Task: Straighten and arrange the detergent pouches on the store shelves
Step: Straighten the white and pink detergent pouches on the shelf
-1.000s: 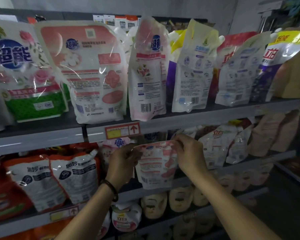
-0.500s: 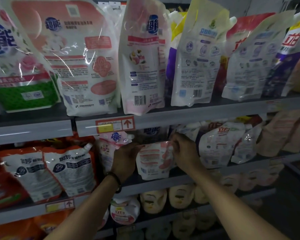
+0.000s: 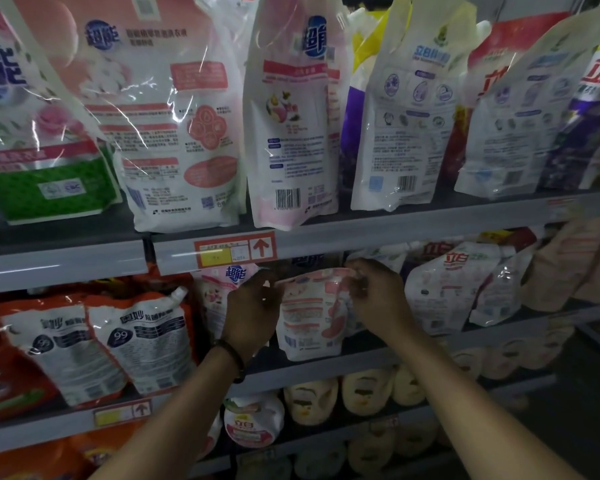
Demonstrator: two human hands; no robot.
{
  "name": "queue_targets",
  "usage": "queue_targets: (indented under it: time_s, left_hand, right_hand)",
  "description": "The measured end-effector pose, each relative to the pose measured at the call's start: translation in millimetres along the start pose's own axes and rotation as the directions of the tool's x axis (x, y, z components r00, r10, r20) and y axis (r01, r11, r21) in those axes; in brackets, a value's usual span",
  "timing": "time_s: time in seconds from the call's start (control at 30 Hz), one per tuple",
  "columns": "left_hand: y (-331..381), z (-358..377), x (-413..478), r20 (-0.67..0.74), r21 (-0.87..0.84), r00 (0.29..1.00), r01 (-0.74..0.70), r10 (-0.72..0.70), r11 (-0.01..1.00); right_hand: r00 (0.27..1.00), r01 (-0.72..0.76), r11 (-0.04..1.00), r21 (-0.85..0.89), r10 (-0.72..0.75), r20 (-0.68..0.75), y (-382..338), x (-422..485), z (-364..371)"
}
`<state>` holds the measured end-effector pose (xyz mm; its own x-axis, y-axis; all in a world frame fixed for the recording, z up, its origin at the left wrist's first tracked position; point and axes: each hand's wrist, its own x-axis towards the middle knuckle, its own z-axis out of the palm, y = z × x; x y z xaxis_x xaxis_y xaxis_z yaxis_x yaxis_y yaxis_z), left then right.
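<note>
A small pink-and-white detergent pouch [image 3: 312,317] stands upright on the middle shelf [image 3: 368,355], its back label facing me. My left hand [image 3: 253,313] pinches its upper left edge. My right hand [image 3: 374,296] grips its upper right corner. A second pink pouch with a blue logo [image 3: 219,292] stands just to the left, partly hidden behind my left hand. A dark band sits on my left wrist.
Large pouches [image 3: 167,116] crowd the top shelf [image 3: 395,230], several leaning. Orange-and-white spouted pouches [image 3: 139,337] stand at the left of the middle shelf, white pouches [image 3: 444,289] at the right. Cream pouches [image 3: 312,400] fill the lower shelf. A red price tag [image 3: 234,249] hangs above my hands.
The pouch has gone further back onto the middle shelf and stands straighter, with both hands still on its top. My head has moved closer to the shelves.
</note>
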<state>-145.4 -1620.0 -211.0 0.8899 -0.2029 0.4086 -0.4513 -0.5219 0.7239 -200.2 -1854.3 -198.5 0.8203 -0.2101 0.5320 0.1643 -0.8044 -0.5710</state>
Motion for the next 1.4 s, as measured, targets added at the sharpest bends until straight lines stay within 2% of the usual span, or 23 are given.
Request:
queue_targets:
  time_s: [0.1,0.27,0.4,0.5,0.63,0.77,0.9,1.0,1.1,1.17,1.4]
  left_hand:
    - [-12,0,-5,0.014,-0.14,0.994,0.112,-0.111,0.984]
    - [-33,-12,-19,0.06,-0.264,0.975,0.223,-0.215,0.938]
    - [-41,-25,-26,0.1,-0.317,0.957,0.29,-0.273,0.903]
    - [-48,-38,-24,0.093,-0.236,0.956,0.294,-0.279,0.926]
    - [-59,-57,-25,0.117,-0.213,0.938,0.343,-0.325,0.915]
    - [-68,-68,-30,0.111,-0.159,0.948,0.312,-0.298,0.937]
    - [-80,-76,-36,0.134,0.012,0.953,0.272,-0.271,0.962]
    - [-84,-86,-40,0.163,-0.002,0.941,0.3,-0.296,0.954]
    - [-84,-96,-42,0.144,-0.106,0.919,0.383,-0.366,0.918]
    - [-87,-102,-43,0.14,-0.14,0.921,0.382,-0.364,0.913]
    - [-107,-110,-48,0.138,-0.226,0.923,0.383,-0.36,0.896]
  right_hand:
    - [0.999,-0.026,0.999,0.045,0.028,-0.044,-12,-10,9]
    - [0.992,0.116,0.991,0.065,-0.112,-0.061,-35,-22,37]
    - [0.985,0.172,0.981,0.092,-0.173,0.002,-60,-24,57]
    - [0.978,0.195,0.977,0.091,-0.201,0.058,-80,-17,71]
    - [0.984,0.109,0.989,0.097,-0.121,0.131,-103,-6,85]
    - [0.98,-0.023,0.999,0.035,0.016,0.199,-121,9,99]
    - [0.956,-0.129,0.992,0.007,0.122,0.265,-134,24,106]
    - [0.938,-0.161,0.987,-0.012,0.157,0.31,-138,29,112]
    - [0.931,-0.181,0.983,-0.012,0.175,0.321,-142,29,120]
    - [0.934,-0.181,0.983,-0.034,0.183,0.306,-145,28,123]
    - [0.943,-0.171,0.959,-0.224,0.225,0.244,-152,28,130]
